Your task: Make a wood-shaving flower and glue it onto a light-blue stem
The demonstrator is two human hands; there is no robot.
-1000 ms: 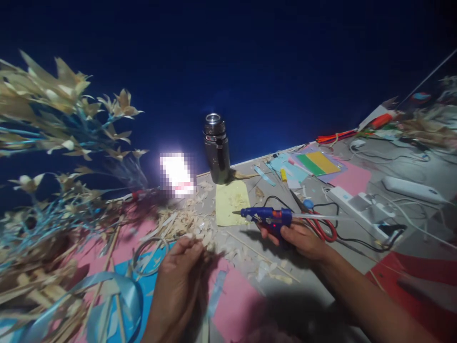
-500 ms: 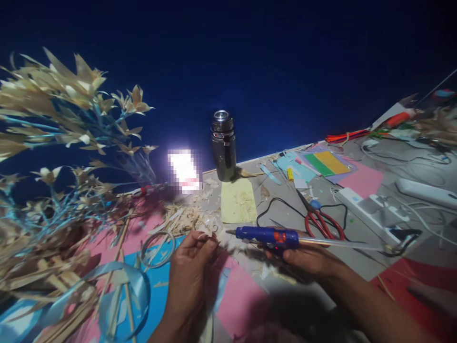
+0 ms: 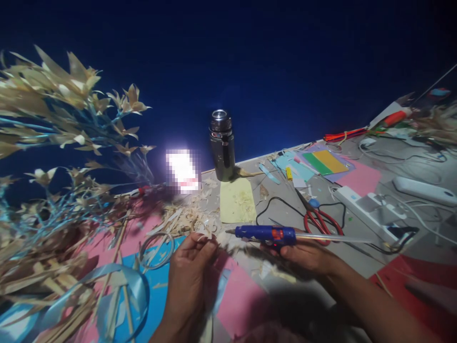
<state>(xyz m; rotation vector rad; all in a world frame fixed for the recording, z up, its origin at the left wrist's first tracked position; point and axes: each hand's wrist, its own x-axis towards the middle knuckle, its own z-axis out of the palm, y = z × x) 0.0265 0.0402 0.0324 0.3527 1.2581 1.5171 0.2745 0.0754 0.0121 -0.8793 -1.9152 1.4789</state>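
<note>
My right hand grips a blue hot glue gun, its dark nozzle pointing left and a long clear glue stick coming out of its back. The nozzle tip is a short way from my left hand. Thumb and fingers of that hand are pinched on a small pale strip, maybe a bit of dried husk; most of it is hidden. Just beyond lies a yellow paper sheet with crumbs of glue on it. Pink paper is beneath and between my hands.
A dark thermos stands at the back. Husk flowers on blue stems fill the left, near a tape roll and blue ribbon. Husk scraps lie centre-left. Red-handled scissors and a white power strip are on the right.
The view has shifted very slightly. Both hands keep their holds, with the glue gun's nozzle still near the left fingertips.
</note>
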